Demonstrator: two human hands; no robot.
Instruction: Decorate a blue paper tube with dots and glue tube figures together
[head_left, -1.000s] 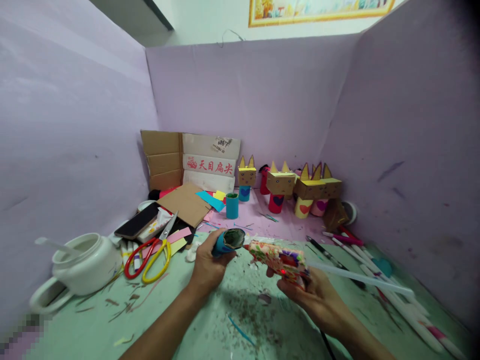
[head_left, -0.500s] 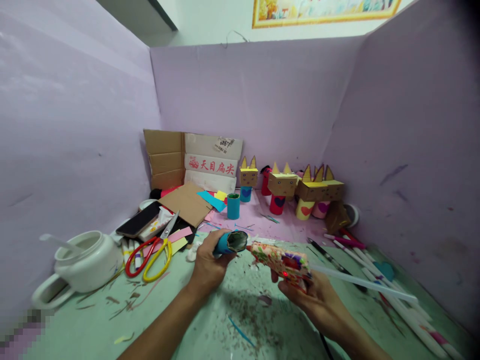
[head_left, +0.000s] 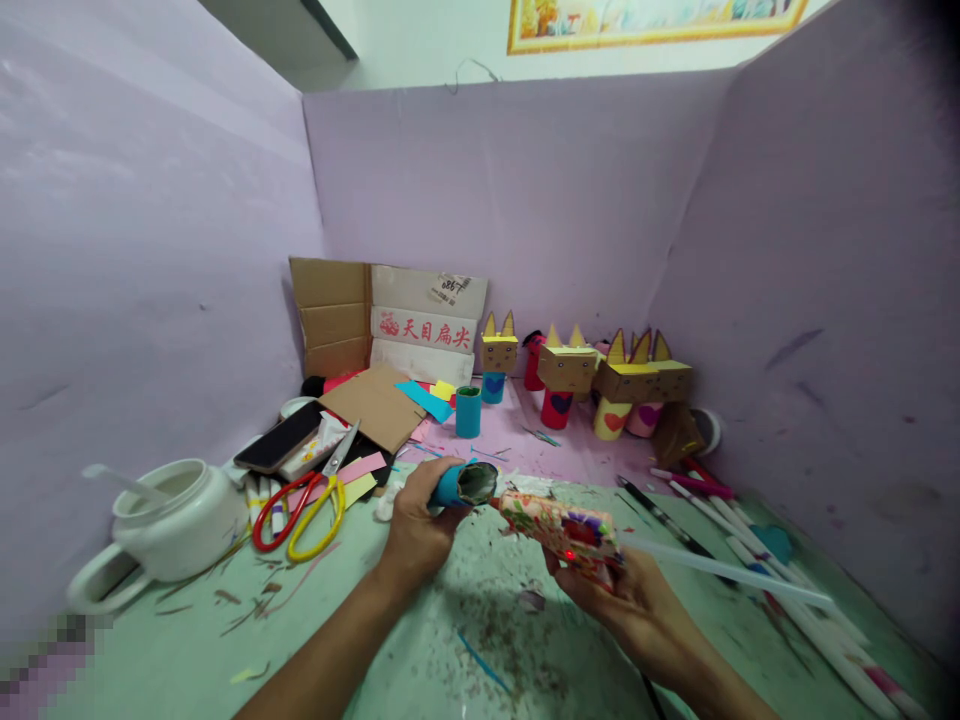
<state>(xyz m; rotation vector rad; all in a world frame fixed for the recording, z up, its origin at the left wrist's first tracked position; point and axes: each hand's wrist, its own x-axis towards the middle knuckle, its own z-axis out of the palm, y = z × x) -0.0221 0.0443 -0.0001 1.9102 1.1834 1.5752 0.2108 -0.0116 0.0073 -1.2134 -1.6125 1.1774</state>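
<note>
My left hand [head_left: 421, 530] is closed round a blue paper-covered cardboard tube [head_left: 450, 484], tilted so its open end faces right and toward me. In my right hand [head_left: 611, 590] is a hot glue gun [head_left: 562, 524] with a floral pattern and a small red light. A long translucent glue stick [head_left: 731, 567] sticks out of its back. The gun's nozzle is at the rim of the tube; whether it touches is hard to tell. A second blue tube [head_left: 468, 413] stands upright beyond my hands.
Scissors [head_left: 315, 510], a phone [head_left: 279, 438] and a white teapot [head_left: 180, 525] are on the left. Several cardboard-headed figures [head_left: 566, 370] stand at the back, near a folded carton [head_left: 424, 335]. Marker pens [head_left: 795, 610] lie along the right. Paper scraps [head_left: 484, 660] litter the table.
The glue gun has shifted very slightly left along the tube's rim. Both hands keep their grips; the whole view has moved a little.
</note>
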